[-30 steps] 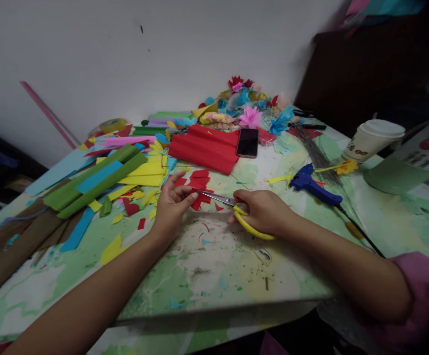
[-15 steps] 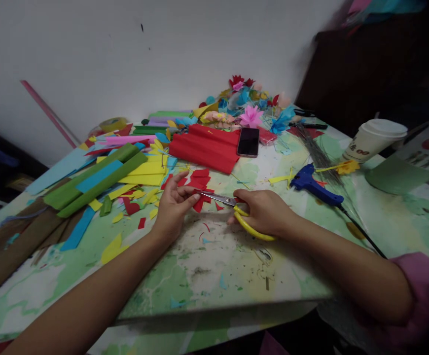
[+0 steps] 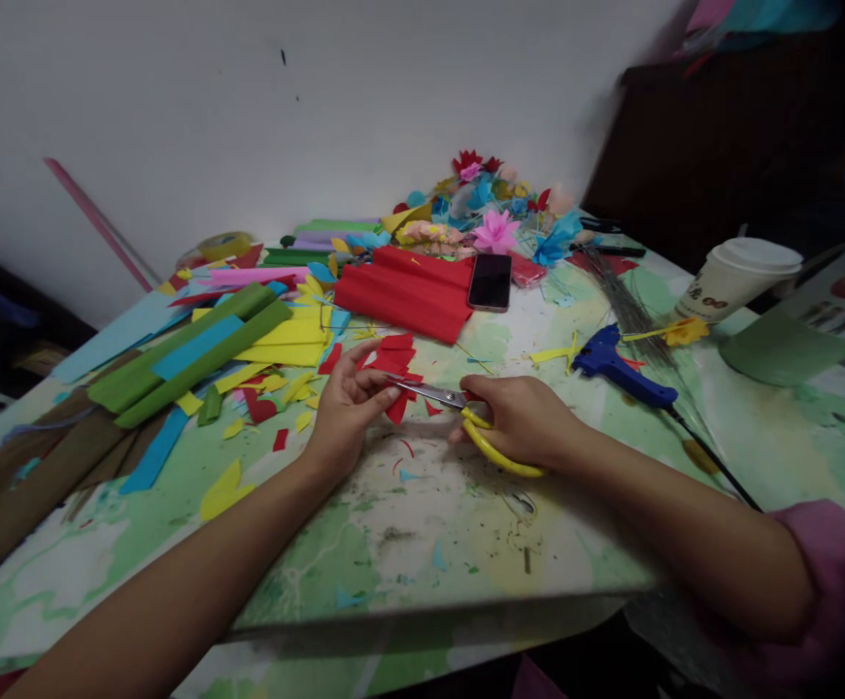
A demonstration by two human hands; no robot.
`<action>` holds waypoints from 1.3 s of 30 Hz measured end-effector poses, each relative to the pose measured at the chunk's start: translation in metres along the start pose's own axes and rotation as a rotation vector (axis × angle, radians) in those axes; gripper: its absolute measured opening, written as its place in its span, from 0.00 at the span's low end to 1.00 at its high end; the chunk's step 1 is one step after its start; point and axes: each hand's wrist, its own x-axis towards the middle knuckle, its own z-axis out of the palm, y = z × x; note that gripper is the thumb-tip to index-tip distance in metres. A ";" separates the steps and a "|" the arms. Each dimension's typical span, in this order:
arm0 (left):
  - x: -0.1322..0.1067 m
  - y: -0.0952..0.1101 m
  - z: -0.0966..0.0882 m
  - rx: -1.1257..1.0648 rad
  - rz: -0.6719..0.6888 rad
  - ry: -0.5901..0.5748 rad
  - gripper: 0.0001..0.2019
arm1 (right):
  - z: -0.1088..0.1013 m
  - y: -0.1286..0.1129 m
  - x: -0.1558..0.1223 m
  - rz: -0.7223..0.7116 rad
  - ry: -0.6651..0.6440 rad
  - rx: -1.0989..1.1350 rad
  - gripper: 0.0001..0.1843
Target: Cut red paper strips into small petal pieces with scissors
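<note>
My left hand (image 3: 346,406) pinches a small piece of red paper (image 3: 397,400) at the middle of the table. My right hand (image 3: 521,419) grips yellow-handled scissors (image 3: 466,413), and their blades meet the red piece right at my left fingertips. Loose red paper scraps (image 3: 391,351) lie just behind the hands. A larger folded red sheet (image 3: 408,291) sits further back.
A phone (image 3: 489,282) lies on the red sheet. A blue glue gun (image 3: 616,367) with its cord, a bundle of wires (image 3: 616,296) and a paper cup (image 3: 735,279) are to the right. Green, yellow and blue paper strips (image 3: 196,354) pile up on the left; paper flowers (image 3: 491,209) stand by the wall.
My left fingers have shifted their pinch on the red piece and turned it slightly against the blades. The right hand and scissors have hardly moved.
</note>
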 end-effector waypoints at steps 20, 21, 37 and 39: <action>0.004 -0.004 -0.002 0.015 -0.019 0.070 0.29 | -0.001 0.001 0.002 0.099 0.023 -0.069 0.23; 0.004 -0.004 -0.002 0.017 -0.017 0.074 0.29 | -0.002 0.001 0.002 0.094 0.026 -0.081 0.24; 0.002 -0.002 0.005 -0.035 -0.013 0.067 0.25 | -0.001 -0.003 0.001 0.040 0.009 -0.111 0.25; 0.001 -0.002 0.005 -0.058 -0.017 0.044 0.26 | -0.001 -0.003 0.001 0.041 0.010 -0.108 0.24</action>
